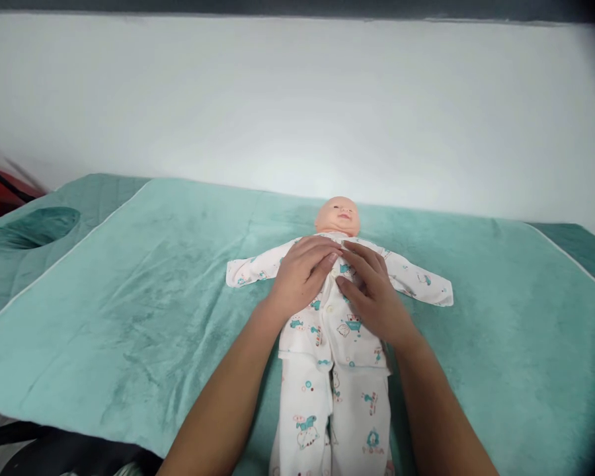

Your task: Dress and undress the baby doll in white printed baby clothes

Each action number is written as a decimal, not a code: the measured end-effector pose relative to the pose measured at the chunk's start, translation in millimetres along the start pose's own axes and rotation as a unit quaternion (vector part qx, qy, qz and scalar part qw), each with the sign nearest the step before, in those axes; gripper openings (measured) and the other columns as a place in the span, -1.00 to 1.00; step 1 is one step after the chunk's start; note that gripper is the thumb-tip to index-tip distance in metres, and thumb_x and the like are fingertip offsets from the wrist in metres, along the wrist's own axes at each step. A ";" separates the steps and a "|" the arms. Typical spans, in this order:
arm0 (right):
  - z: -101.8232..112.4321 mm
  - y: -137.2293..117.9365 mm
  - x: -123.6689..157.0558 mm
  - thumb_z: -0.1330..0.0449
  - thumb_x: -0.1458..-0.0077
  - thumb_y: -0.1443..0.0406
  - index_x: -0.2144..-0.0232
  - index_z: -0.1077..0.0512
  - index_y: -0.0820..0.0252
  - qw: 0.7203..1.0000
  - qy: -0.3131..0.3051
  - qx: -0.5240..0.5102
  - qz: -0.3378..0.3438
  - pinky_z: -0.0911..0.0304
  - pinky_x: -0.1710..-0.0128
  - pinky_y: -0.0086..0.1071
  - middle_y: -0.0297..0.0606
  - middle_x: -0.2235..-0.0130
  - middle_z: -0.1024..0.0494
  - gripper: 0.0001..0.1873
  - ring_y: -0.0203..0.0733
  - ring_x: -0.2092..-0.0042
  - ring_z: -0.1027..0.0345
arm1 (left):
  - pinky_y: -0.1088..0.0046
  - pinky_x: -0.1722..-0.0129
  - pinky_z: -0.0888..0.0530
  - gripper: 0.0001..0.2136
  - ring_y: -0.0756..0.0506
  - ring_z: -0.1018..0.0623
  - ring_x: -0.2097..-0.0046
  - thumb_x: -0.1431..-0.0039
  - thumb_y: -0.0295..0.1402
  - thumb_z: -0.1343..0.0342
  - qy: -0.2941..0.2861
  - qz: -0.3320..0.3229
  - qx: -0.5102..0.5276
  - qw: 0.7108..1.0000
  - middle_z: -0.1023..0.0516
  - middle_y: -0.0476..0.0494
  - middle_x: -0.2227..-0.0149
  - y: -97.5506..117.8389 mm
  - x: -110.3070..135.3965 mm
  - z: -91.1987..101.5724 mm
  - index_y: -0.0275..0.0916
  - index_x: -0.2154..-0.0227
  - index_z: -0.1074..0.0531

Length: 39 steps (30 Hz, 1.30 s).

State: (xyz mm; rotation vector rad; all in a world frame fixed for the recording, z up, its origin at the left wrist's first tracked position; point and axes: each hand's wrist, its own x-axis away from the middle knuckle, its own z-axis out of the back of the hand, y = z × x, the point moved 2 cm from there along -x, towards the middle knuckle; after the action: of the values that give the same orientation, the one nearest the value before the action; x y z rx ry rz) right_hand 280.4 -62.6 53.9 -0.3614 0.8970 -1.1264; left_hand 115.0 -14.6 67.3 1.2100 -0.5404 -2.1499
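A baby doll (338,215) lies on its back, head toward the wall, arms spread to both sides. It wears a white long-sleeved top (350,324) with a small print and buttons down the front, and matching trousers (305,410). My left hand (305,272) rests on the chest of the top, its fingers extended and the thumb near the front opening. On the other side of that opening lies my right hand (371,291), fingers stretched out and apart. The fingertips of both hands come close together at the upper chest. The top's upper buttons are partly hidden by my fingers.
A green plush sheet (143,297) covers the bed beneath the doll. At the left, the quilted bed cover (99,192) has an oval hole (39,227). A white wall (297,106) borders the far edge. A black object (74,456) stands at the lower left.
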 end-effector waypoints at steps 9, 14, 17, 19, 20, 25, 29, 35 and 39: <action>-0.7 -1.5 0.3 -0.19 -0.21 0.27 -0.04 -0.41 -0.01 0.997 0.048 -0.048 -0.020 -0.19 -0.22 -0.05 -0.23 -0.20 -0.36 -0.66 -0.06 -0.23 -0.20 | 0.24 -0.07 -0.41 -0.75 -0.12 -0.47 -0.02 -0.37 -0.32 0.02 -0.005 0.022 -0.064 0.998 -0.54 -0.17 0.06 -6.7 2.4 -0.2 -0.19 0.07 -0.54; 4.5 -7.6 -0.4 -0.17 -0.23 0.31 0.19 -0.45 0.09 0.994 0.097 -0.045 0.003 -0.28 -0.01 -0.19 -0.22 0.04 -0.48 -0.89 -0.12 -0.01 -0.35 | 0.23 -0.12 -0.39 -0.78 -0.12 -0.45 -0.07 -0.36 -0.31 0.00 0.002 0.036 -0.056 0.998 -0.54 -0.18 0.02 -8.0 2.6 -1.6 -0.18 0.12 -0.55; 6.1 -14.0 0.8 -0.15 -0.25 0.27 0.38 -0.36 0.12 0.995 0.085 -0.040 0.007 -0.22 0.30 -0.32 -0.31 0.33 -0.43 -0.86 -0.24 0.30 -0.31 | 0.20 -0.20 -0.34 -0.78 -0.12 -0.42 -0.16 -0.36 -0.30 -0.01 -0.005 0.049 -0.029 0.998 -0.51 -0.18 -0.08 -9.6 2.0 -2.8 -0.17 0.11 -0.54; 5.1 -19.9 8.2 -0.14 -0.27 0.24 0.44 -0.30 0.13 0.999 0.045 -0.023 0.014 -0.11 0.38 -0.34 -0.37 0.43 -0.35 -0.78 -0.28 0.40 -0.22 | 0.17 -0.25 -0.30 -0.75 -0.12 -0.39 -0.22 -0.37 -0.28 0.01 -0.018 0.062 0.000 0.998 -0.47 -0.18 -0.16 -12.1 2.9 -3.3 -0.16 0.05 -0.52; 4.3 -22.9 15.6 -0.14 -0.27 0.24 0.46 -0.28 0.13 0.999 0.029 -0.010 0.021 -0.08 0.38 -0.33 -0.38 0.46 -0.33 -0.76 -0.28 0.41 -0.19 | 0.16 -0.28 -0.27 -0.74 -0.12 -0.36 -0.25 -0.37 -0.27 0.02 -0.026 0.069 0.016 0.997 -0.44 -0.17 -0.20 -13.7 4.6 -3.3 -0.16 0.01 -0.51; 0.3 -25.7 94.2 -0.15 -0.24 0.29 0.47 -0.22 0.13 0.998 0.043 -0.038 0.008 -0.09 0.37 -0.33 -0.38 0.46 -0.28 -0.75 -0.26 0.40 -0.17 | 0.14 -0.34 -0.18 -0.67 -0.12 -0.28 -0.33 -0.37 -0.25 0.04 -0.005 0.109 0.074 0.991 -0.34 -0.17 -0.28 -21.9 37.6 0.3 -0.14 -0.11 -0.43; -1.2 -12.2 160.2 -0.22 -0.19 0.28 0.32 -0.28 0.10 0.992 0.080 -0.083 -0.060 -0.26 0.23 -0.25 -0.28 0.26 -0.38 -0.86 -0.17 0.24 -0.31 | 0.14 -0.24 -0.32 -0.72 -0.14 -0.42 -0.18 -0.33 -0.30 0.00 0.102 0.177 0.068 0.977 -0.46 -0.22 -0.13 -11.8 96.8 6.8 -0.18 -0.04 -0.45; -0.9 -2.5 170.7 -0.11 -0.21 0.27 0.01 -0.34 0.09 0.987 0.135 -0.036 -0.083 -0.26 -0.05 -0.03 -0.11 -0.03 -0.39 -0.71 0.01 -0.08 -0.28 | 0.21 -0.11 -0.43 -0.64 -0.16 -0.45 -0.12 -0.23 -0.43 -0.07 0.057 0.204 0.104 0.972 -0.41 -0.21 -0.13 30.0 173.5 11.3 -0.12 -0.08 -0.39; -4.6 -5.2 164.4 -0.07 -0.23 0.23 0.18 -0.41 0.11 0.988 0.105 -0.035 -0.107 -0.28 0.10 -0.13 -0.19 0.16 -0.47 -0.83 -0.04 0.12 -0.36 | 0.24 -0.07 -0.45 -0.69 -0.13 -0.50 -0.03 -0.26 -0.36 -0.07 0.059 0.235 0.098 0.965 -0.47 -0.20 -0.06 37.4 186.8 10.2 -0.16 -0.06 -0.38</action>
State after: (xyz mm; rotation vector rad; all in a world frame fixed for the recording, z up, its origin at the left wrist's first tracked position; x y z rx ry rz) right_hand 296.6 -210.3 -16.7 -0.4088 1.1043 -1.3499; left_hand 43.0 -168.2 -20.1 1.1630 -0.9030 -1.6429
